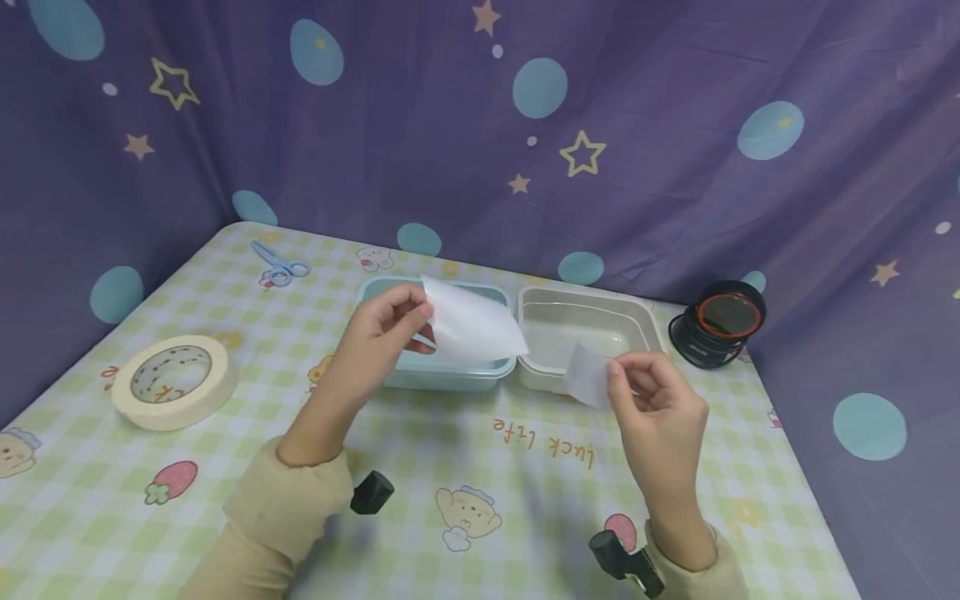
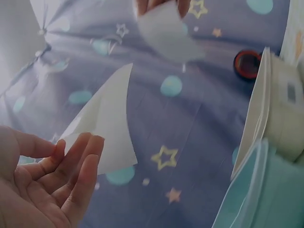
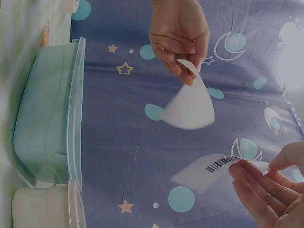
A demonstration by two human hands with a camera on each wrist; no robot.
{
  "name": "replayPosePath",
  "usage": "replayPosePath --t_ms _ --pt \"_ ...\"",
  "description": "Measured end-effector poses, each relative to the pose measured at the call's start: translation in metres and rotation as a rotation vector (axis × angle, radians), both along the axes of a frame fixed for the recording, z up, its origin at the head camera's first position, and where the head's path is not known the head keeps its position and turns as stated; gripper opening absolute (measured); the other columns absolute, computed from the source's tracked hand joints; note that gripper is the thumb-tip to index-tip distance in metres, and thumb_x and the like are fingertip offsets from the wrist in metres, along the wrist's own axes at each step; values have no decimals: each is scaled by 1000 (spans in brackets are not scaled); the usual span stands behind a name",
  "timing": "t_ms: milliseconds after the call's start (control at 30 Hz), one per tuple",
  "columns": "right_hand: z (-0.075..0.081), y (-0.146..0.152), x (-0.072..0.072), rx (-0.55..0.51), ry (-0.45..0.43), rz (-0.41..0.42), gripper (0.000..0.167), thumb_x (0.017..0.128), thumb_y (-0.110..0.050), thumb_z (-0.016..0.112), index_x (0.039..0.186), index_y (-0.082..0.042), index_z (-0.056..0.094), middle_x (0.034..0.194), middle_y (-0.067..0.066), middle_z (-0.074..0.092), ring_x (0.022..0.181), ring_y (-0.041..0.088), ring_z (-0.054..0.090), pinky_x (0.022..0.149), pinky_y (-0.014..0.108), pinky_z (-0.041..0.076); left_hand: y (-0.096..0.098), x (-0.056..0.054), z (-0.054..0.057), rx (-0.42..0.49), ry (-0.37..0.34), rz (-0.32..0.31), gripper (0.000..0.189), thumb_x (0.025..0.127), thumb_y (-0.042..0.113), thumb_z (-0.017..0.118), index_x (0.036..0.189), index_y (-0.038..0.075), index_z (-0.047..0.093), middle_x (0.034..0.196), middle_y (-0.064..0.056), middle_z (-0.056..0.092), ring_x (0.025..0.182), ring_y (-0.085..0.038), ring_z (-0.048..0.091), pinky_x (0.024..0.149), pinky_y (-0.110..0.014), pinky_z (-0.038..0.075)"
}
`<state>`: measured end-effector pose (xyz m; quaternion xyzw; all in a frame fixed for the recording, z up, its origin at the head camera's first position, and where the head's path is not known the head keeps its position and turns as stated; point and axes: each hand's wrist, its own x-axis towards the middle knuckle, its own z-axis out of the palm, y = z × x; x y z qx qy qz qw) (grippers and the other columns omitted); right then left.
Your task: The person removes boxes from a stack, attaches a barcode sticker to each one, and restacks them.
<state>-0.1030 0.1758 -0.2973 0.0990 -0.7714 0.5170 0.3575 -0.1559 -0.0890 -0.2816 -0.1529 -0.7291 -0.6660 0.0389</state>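
Note:
In the head view my left hand [image 1: 378, 342] pinches a white sheet of paper [image 1: 476, 325] between thumb and fingers, above a light blue container [image 1: 442, 381]. The sheet curves in the left wrist view, held at one edge by my left hand [image 2: 52, 180]. My right hand [image 1: 660, 417] pinches a smaller white paper piece [image 1: 587, 375] before the front wall of a cream container [image 1: 534, 379]. A printed barcode shows on this barcode label [image 3: 204, 173] in the right wrist view, with my right hand [image 3: 266, 190] at its end. The two papers are apart.
A roll of masking tape [image 1: 213, 400] lies on the left of the checked tablecloth [image 1: 420, 542]. Blue scissors [image 1: 277, 265] lie at the back left. A black round object with a red ring [image 1: 716, 321] stands right of the cream container. A patterned purple curtain [image 1: 450, 150] hangs behind.

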Motion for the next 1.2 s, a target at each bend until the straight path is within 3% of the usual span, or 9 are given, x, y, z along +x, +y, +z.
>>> replayPosePath --t_ms 133,367,533,733,867,933,1033,1133,1200 --pt "-1 0 -1 5 -3 4 6 86 7 64 86 13 63 79 -25 66 74 -7 67 61 6 53 -19 -9 0 22 -1 56 14 101 6 44 98 -5 53 80 10 59 76 -5 61 66 -22 59" --pt "-2 -1 -3 -5 -8 22 4 86 9 62 86 13 63 79 -22 66 75 -6 67 60 7 53 -71 -22 -6 90 -5 184 18 101 10 46 88 16 58 82 13 63 75 -3 62 64 -18 56" --pt "-3 -1 -5 7 6 42 5 87 10 61 86 15 61 78 -2 72 74 -6 67 57 7 52 -105 -27 -18 86 -5 265 19 100 11 47 87 17 59 77 12 61 71 -2 59 59 -14 55" --pt "-8 -1 -7 31 48 73 3 86 12 59 87 15 61 76 29 67 74 -7 66 57 6 52 -132 -29 -31 -29 -80 374 17 101 15 46 88 14 57 79 16 60 71 1 59 59 -12 54" --pt "-8 -1 -8 22 63 78 3 86 13 59 88 15 61 75 27 67 73 -7 65 56 6 50 -146 -35 -42 -210 -146 417 19 102 17 41 96 6 54 81 21 55 70 4 57 61 -12 54" --pt "-9 -1 -8 16 66 82 3 86 13 59 88 15 61 75 22 69 73 -6 66 56 6 51 -154 -39 -49 -279 -187 417 22 103 17 38 102 0 52 79 24 53 70 6 56 61 -12 54" --pt "-8 -2 -7 6 62 89 5 87 11 59 87 16 60 76 3 71 71 -6 65 56 7 51 -166 -44 -60 -348 -258 386 30 103 16 36 112 -10 49 80 22 51 68 7 54 61 -13 55" --pt "-8 -3 -7 5 57 86 6 87 10 60 85 16 60 78 -11 69 71 -6 65 57 7 52 -174 -47 -69 -436 -334 322 35 104 15 34 120 -15 44 88 4 56 68 5 54 60 -16 55" --pt "-8 -3 -8 12 57 80 6 87 10 60 85 16 60 76 -3 71 72 -7 65 57 7 52 -178 -48 -74 -500 -372 269 36 104 13 33 121 -17 43 97 -16 57 68 3 54 61 -17 56"
